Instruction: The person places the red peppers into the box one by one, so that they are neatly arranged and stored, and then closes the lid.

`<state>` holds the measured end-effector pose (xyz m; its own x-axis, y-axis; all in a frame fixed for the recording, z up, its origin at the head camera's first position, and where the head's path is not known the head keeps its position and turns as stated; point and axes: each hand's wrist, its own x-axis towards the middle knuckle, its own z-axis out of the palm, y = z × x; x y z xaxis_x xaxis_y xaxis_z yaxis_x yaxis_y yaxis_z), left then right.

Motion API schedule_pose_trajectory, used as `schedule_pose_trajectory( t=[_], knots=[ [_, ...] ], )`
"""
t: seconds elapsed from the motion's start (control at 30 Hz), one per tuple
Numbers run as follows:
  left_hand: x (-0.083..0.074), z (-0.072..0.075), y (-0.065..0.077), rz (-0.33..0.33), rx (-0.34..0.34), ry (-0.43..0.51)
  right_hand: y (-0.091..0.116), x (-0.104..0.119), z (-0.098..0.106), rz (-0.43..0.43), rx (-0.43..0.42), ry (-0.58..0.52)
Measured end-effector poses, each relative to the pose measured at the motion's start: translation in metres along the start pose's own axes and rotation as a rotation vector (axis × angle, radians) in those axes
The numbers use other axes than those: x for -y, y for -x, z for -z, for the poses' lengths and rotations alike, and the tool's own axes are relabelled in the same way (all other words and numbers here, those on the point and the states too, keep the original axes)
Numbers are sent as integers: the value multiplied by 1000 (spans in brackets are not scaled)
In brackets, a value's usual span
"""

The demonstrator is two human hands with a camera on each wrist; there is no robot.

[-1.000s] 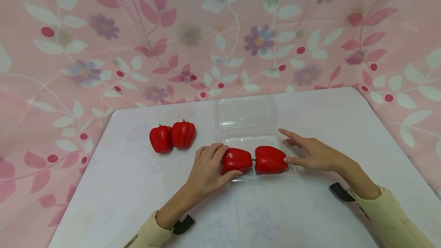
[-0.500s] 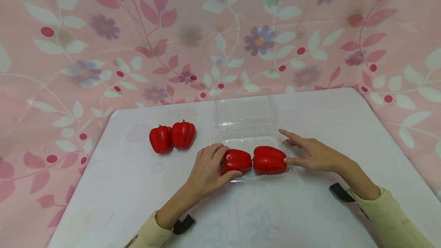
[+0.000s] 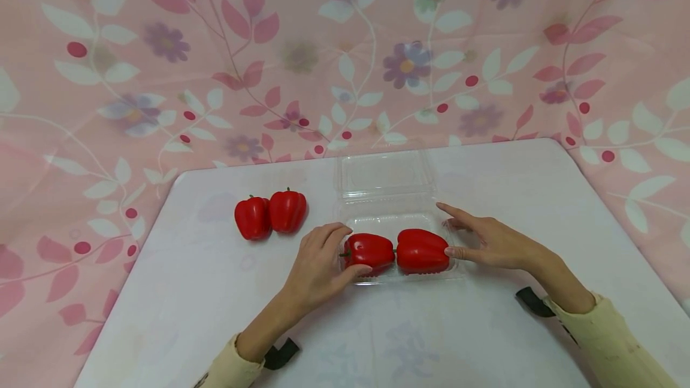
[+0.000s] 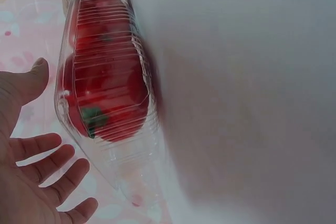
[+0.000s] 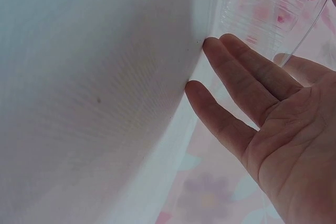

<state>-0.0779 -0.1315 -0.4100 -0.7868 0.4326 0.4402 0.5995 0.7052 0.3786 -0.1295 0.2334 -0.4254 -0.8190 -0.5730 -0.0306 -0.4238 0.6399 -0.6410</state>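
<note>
Two red bell peppers lie on their sides, end to end, in the front of a clear plastic clamshell box [image 3: 399, 221]. My left hand [image 3: 315, 265] is beside the left pepper [image 3: 372, 250], whose green stem points toward the palm. In the left wrist view the fingers are spread and apart from the box wall [image 4: 142, 145]. My right hand [image 3: 487, 242] is at the box's right side, its thumb tip at the right pepper [image 3: 422, 251]. In the right wrist view its fingers [image 5: 241, 85] are extended, with fingertips low by the tabletop.
The box's open lid [image 3: 385, 172] lies toward the back of the white table [image 3: 215, 316]. Two more red bell peppers, one on the left [image 3: 252, 218] and one beside it [image 3: 288, 211], stand upright left of the box. A pink floral cloth [image 3: 302, 58] hangs behind.
My left hand has let go of the left pepper and drawn back slightly left, uncovering its stem. The right pepper has shifted slightly left. My right hand has stayed nearly still.
</note>
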Motion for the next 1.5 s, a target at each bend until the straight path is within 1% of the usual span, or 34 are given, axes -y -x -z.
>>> schedule_pose_trajectory(
  t=[0.13,0.27,0.47,0.6,0.97,1.2,1.5],
  knots=[
    [4,5,2,-5,-32,3,0,0,0,2,0,1],
    [9,10,5,2,-50,0,0,0,0,-1,-2,7],
    [16,18,10,49,-66,-2,0,1,0,-10,1,7],
    [21,22,13,83,-90,3,0,0,0,-3,-1,0],
    [35,35,21,114,-152,-13,1,1,1,5,-1,3],
    [43,47,26,163,-166,-37,0,-1,0,0,2,13],
    [60,60,31,166,-206,-72,0,0,0,-12,7,16]
  ],
)
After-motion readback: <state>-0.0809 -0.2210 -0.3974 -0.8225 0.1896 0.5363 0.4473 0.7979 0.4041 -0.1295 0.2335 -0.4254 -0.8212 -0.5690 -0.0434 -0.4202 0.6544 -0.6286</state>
